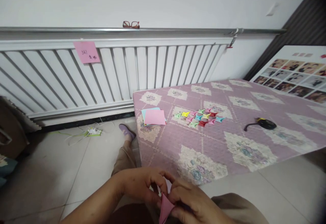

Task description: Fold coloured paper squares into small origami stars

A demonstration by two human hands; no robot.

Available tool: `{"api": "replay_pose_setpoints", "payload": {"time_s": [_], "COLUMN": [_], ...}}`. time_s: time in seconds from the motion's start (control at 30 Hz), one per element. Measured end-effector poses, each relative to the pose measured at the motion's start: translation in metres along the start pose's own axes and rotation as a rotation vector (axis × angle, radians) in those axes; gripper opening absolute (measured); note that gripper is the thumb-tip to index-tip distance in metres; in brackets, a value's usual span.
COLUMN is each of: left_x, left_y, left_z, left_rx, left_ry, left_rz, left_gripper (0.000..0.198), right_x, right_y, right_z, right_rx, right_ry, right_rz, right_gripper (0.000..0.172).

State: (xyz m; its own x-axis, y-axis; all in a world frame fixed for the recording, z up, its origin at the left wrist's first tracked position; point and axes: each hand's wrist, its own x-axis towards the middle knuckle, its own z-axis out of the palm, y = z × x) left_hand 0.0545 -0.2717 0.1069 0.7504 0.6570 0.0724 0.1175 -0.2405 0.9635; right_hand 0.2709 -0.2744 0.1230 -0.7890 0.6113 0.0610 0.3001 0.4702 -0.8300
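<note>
We've got the pink folded paper (pixel 166 207) at the near edge of the desk (pixel 165 152). Left hand (pixel 141 185): grip pinching its left side. Right hand (pixel 191 196): grip pinching its right side. On the desk we see square paper sheets (pixel 155 117) stacked far left, colorful folded paper pieces (pixel 198 118) right of them, a black strapped object (pixel 266 124) farther right.

White radiator (pixel 115 76) against pale wall (pixel 163 3), tiled floor (pixel 85 164), perhaps a dark curtain (pixel 305 27) right.
</note>
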Motion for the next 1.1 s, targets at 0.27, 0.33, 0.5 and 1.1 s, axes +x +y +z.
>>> {"api": "replay_pose_setpoints", "payload": {"time_s": [0.27, 0.33, 0.5, 1.1], "left_x": [0.002, 0.002, 0.004, 0.002], "left_y": [0.003, 0.0, -0.011, -0.027], "left_z": [-0.005, -0.007, -0.005, 0.031], "left_rx": [-0.178, -0.234, -0.389, -0.914], "left_ry": [0.002, -0.004, 0.013, 0.15], "left_rz": [-0.018, -0.015, 0.019, -0.269], "left_gripper": [0.037, 0.041, 0.039, 0.047], "right_x": [0.001, 0.001, 0.002, -0.004], "right_y": [0.002, 0.006, 0.009, 0.032], "right_z": [0.001, -0.001, -0.007, 0.019], "right_rx": [0.114, 0.103, 0.06, 0.853], "right_ry": [0.047, 0.057, 0.046, 0.01], "right_rz": [0.046, 0.071, 0.171, 0.36], "right_gripper": [0.015, 0.015, 0.023, 0.039]}}
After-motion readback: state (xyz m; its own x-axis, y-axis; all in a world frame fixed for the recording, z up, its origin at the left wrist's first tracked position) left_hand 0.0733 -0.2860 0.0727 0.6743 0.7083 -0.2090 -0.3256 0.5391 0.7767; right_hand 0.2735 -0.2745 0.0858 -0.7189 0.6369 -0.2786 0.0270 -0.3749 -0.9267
